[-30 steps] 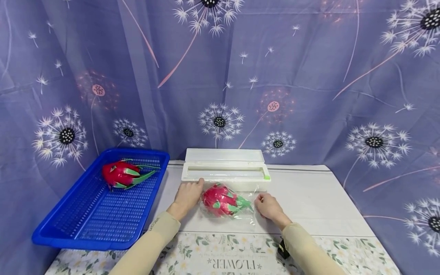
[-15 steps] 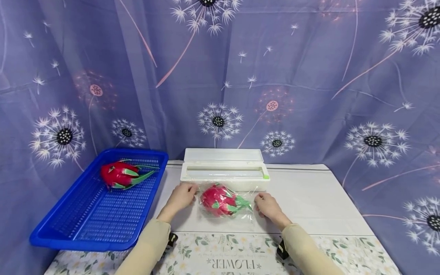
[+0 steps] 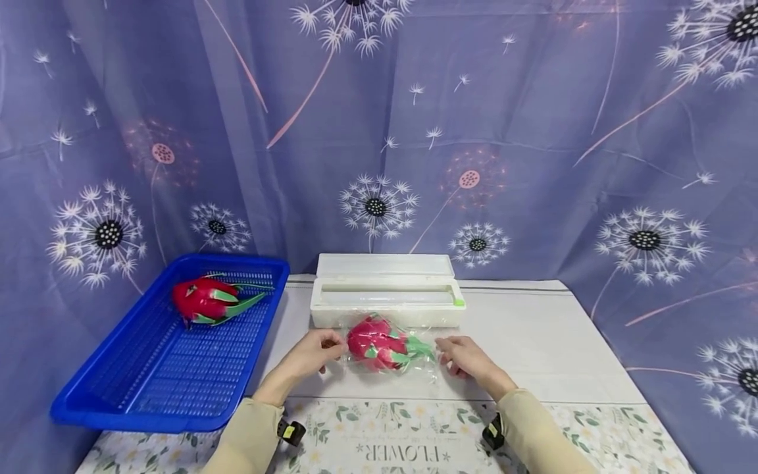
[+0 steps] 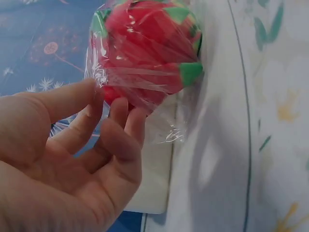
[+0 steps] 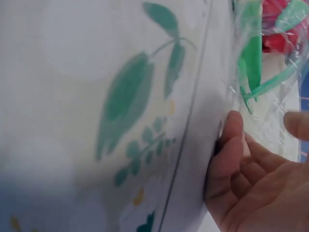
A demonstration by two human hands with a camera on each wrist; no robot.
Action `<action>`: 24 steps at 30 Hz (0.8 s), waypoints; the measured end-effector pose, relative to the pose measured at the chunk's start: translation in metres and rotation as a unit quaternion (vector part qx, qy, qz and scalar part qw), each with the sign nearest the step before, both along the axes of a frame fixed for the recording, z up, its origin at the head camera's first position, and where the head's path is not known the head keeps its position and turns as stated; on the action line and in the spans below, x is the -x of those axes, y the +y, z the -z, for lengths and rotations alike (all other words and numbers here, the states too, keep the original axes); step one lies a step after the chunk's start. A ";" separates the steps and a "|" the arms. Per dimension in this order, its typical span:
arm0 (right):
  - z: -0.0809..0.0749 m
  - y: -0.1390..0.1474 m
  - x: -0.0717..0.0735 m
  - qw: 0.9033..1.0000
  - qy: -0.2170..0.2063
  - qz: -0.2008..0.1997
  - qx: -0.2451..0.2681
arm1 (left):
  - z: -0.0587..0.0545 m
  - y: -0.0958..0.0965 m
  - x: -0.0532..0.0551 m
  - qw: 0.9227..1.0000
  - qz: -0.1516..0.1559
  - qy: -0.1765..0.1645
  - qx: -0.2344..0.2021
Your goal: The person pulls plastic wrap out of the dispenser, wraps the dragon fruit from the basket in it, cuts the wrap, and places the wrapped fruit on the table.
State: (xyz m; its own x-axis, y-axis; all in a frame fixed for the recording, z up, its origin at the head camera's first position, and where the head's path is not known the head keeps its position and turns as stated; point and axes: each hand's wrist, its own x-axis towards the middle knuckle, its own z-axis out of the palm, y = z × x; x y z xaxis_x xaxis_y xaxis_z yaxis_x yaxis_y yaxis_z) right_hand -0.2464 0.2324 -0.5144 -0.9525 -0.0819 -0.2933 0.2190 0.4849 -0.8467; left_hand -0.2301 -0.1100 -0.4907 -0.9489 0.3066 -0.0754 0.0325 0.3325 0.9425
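A red dragon fruit with green leaf tips lies on the white tabletop, covered by clear plastic wrap. My left hand is at the fruit's left end; in the left wrist view its thumb and index finger pinch the wrap's edge while the other fingers curl loosely. At the green tip end is my right hand, its thumb apart from loosely bent fingers beside the wrap. Right behind the fruit stands a white wrap dispenser, lid raised, a roll showing inside and a green piece at its right end.
On the left stands a blue plastic basket holding another dragon fruit. A flower-printed cloth covers the table's front strip. Behind everything hangs a purple dandelion-patterned curtain.
My left hand has drawn back from the dispenser's front left corner to the fruit's left end. My right hand has loosened its curled fingers beside the wrap. The fruit stays in place.
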 end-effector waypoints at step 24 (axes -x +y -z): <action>0.002 -0.012 -0.005 0.997 0.047 -0.027 -0.047 | 0.034 0.004 0.030 0.986 -0.075 -0.127 -0.082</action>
